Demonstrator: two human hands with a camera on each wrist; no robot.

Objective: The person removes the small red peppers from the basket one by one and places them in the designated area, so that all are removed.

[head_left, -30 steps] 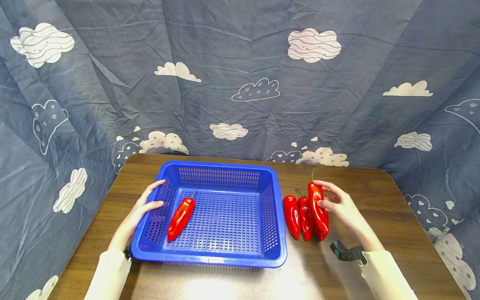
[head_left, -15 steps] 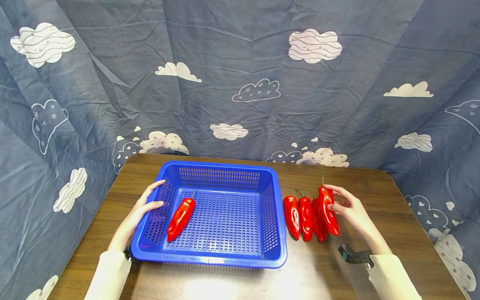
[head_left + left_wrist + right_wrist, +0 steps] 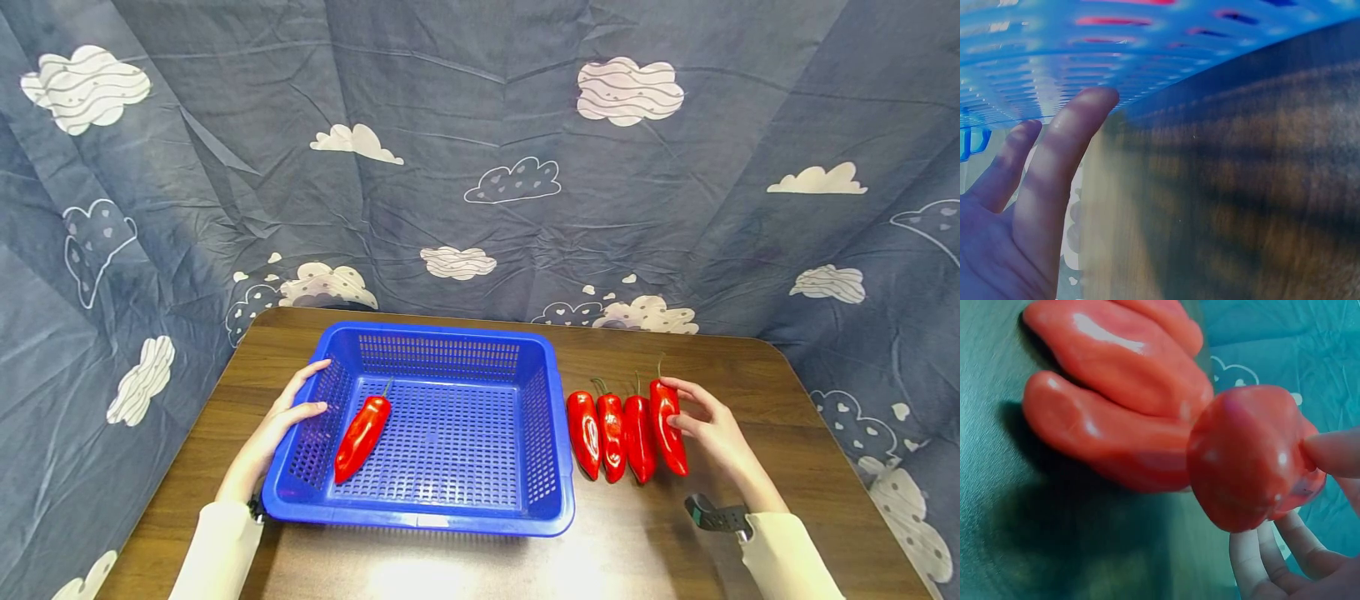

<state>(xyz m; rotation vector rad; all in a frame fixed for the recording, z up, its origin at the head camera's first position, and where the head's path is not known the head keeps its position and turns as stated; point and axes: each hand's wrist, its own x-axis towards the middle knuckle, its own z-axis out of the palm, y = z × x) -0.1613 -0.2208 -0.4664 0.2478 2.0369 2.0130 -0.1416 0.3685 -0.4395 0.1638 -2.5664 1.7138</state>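
Observation:
My left hand (image 3: 283, 412) grips the left rim of a blue plastic basket (image 3: 442, 522), with digits over the rim. In the left wrist view, other fingers (image 3: 1054, 162) lie along the outside of its slotted wall. One red pepper (image 3: 363, 439) lies inside the basket, toward the left. My right hand (image 3: 708, 425) pinches another red pepper (image 3: 1247, 456) between thumb and fingers, its stem pointing away from me. This held pepper (image 3: 666, 429) is at the right end of a row of peppers. The right wrist view shows its tip raised toward the camera.
Three more red peppers stand in a row right of the basket: the left one (image 3: 584, 435), the middle one (image 3: 612, 437) and the right one (image 3: 639, 439). The brown wooden table (image 3: 750, 392) reaches back to a blue-grey cloud-print curtain (image 3: 517, 242).
My right hand has carried its pepper right and slightly toward me, uncovering the pepper behind it and lowering toward the table. The left hand and basket have stayed put.

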